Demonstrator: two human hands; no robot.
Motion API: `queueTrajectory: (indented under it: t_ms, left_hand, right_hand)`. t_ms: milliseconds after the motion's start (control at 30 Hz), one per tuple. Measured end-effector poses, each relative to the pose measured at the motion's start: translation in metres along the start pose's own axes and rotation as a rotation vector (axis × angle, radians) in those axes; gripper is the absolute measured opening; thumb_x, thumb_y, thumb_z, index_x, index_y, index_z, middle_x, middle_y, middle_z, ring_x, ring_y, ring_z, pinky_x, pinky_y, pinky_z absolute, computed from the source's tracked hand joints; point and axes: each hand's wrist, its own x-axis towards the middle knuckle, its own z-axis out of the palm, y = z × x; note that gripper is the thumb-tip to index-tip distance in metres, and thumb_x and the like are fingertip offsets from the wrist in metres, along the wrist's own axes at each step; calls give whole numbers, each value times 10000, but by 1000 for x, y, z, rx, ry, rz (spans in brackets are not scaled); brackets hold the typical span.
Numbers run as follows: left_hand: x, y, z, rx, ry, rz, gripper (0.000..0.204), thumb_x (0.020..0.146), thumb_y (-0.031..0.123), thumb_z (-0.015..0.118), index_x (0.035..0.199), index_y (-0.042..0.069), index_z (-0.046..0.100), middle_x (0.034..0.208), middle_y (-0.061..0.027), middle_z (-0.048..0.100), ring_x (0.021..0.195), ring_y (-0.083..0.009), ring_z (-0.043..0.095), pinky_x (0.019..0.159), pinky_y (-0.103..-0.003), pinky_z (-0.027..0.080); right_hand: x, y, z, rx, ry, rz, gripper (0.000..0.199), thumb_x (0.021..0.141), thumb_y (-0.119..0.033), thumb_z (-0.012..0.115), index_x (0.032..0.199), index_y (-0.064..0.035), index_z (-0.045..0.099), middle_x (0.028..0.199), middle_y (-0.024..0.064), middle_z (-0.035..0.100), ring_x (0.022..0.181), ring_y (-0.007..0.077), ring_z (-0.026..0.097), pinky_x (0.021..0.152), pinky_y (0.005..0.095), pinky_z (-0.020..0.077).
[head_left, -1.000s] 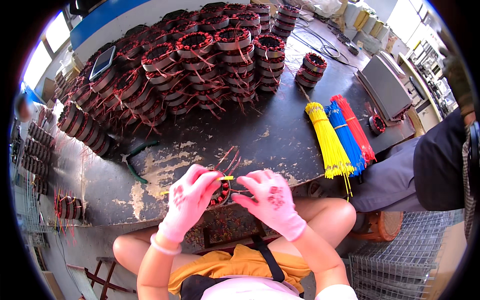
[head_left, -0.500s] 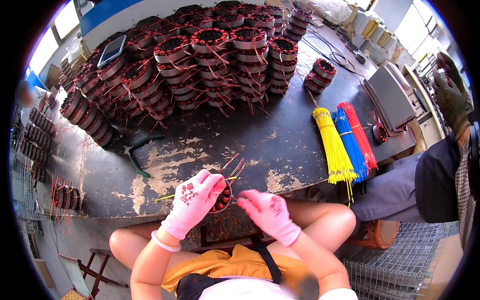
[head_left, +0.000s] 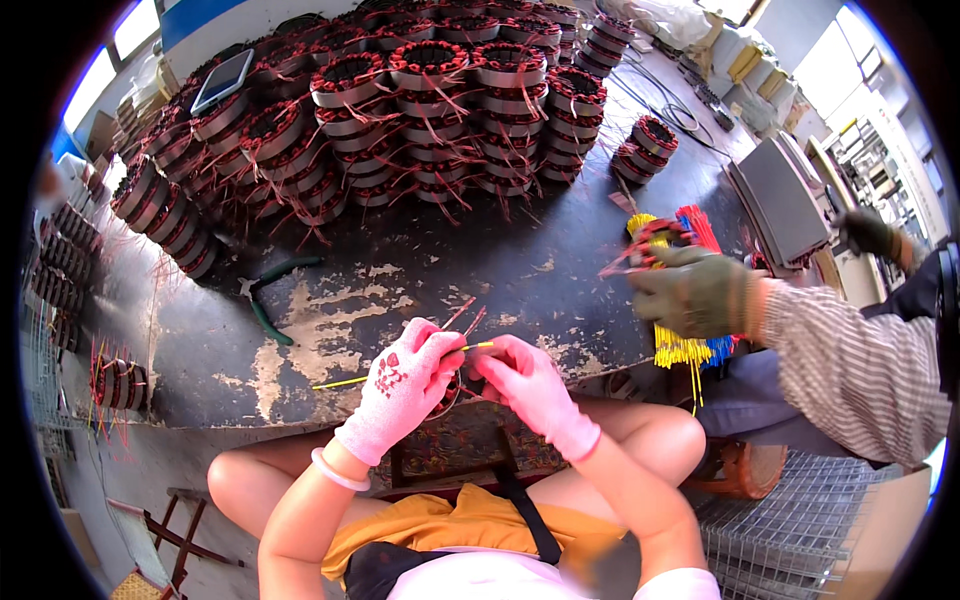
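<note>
My left hand [head_left: 392, 388], in a pink glove, is closed over a small ring-shaped motor stator [head_left: 447, 398] at the bench's near edge. A thin yellow wire [head_left: 340, 384] passes under its fingers and pokes out on the right. Reddish lead wires [head_left: 470, 318] stand up beyond the fingertips. Close to the stator's right side, my right hand [head_left: 530, 388], also in pink, has thumb and fingers pinched together at a thin wire lead. Both hands hide most of the stator.
Stacked stators [head_left: 430, 120] fill the bench's far side, a phone [head_left: 222, 82] on top. Green-handled pliers [head_left: 270, 300] lie at left. On the right, a co-worker's gloved hand [head_left: 700, 290] holds a stator [head_left: 655, 240] above yellow wires [head_left: 680, 348], blue wires [head_left: 720, 350] and red wires [head_left: 697, 218].
My right hand has moved up and closer to my left hand, beside the yellow wire's end. A co-worker's arm has reached in from the right with a stator over the wire bundles.
</note>
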Motion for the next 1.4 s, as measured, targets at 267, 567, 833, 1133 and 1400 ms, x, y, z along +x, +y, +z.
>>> queueTrajectory:
  t_ms: [267,567,833,1133,1400]
  left_hand:
    - [4,0,-6,14,-78,52,188,879,89,741,1055,71,678,1021,-122,613,847,-338,670,709,-418,548]
    - [8,16,0,79,-81,46,156,870,94,746,1013,69,690,1059,-104,654,896,-327,681,744,-400,562]
    - [7,8,13,105,-71,135,171,853,138,759,1005,80,703,1146,-85,695,985,-326,688,832,-419,569]
    - [4,4,14,89,-65,71,162,870,145,742,1012,74,710,1248,-96,696,1021,-328,687,869,-420,570]
    - [3,1,11,73,-78,51,158,859,114,723,1012,78,706,1297,-90,682,1008,-327,687,867,-423,570]
  right_hand:
    - [-20,-7,1,-601,232,-647,145,919,-42,684,1062,-62,697,946,98,670,856,238,661,707,328,530]
    - [-13,-27,-11,-489,42,-385,120,977,-69,645,1081,-24,684,835,7,672,674,50,547,608,236,468]
    - [11,-14,-31,130,-112,220,209,991,-182,676,1113,-14,657,907,32,692,707,55,616,618,247,496]
    - [-3,-7,-25,-1274,171,-1001,334,902,-146,738,1212,-48,664,1110,83,701,745,167,678,709,306,550]
    - [7,-38,-34,-202,-413,298,374,1004,-383,535,1023,-37,673,857,9,698,748,99,605,655,257,483]
